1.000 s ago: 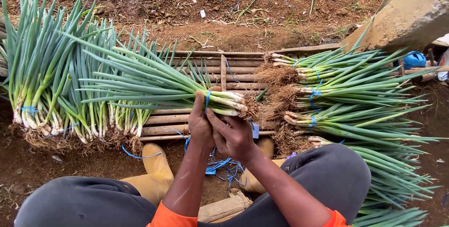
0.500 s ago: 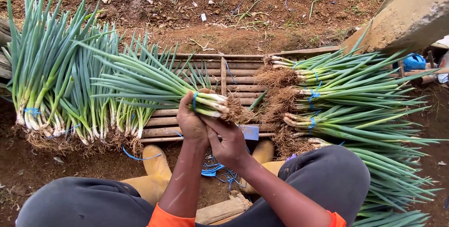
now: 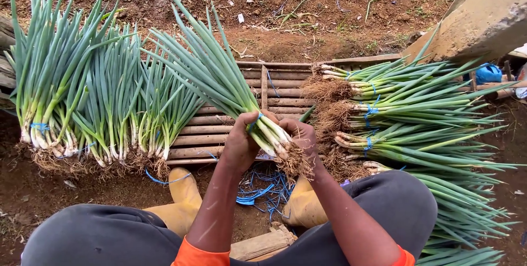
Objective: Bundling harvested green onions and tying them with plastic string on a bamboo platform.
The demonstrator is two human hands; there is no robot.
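Both my hands hold one bunch of spring onions point(image 3: 217, 77) over a wooden slat rack point(image 3: 230, 126). My left hand point(image 3: 241, 142) grips the white stalks where a blue tie goes round them. My right hand point(image 3: 302, 137) clasps the same bunch just above its muddy roots. The green leaves point up and to the left, away from me.
Tied bunches lean upright at the left point(image 3: 71, 96). More tied bunches lie stacked at the right point(image 3: 417, 118). Loose blue ties point(image 3: 263, 189) lie on the soil between my yellow boots point(image 3: 181, 203). A concrete slab point(image 3: 483, 19) sits at the top right.
The bunch lay flat on the rack with its roots to the right. Now it is lifted and turned, roots toward me and leaves slanting up to the left.
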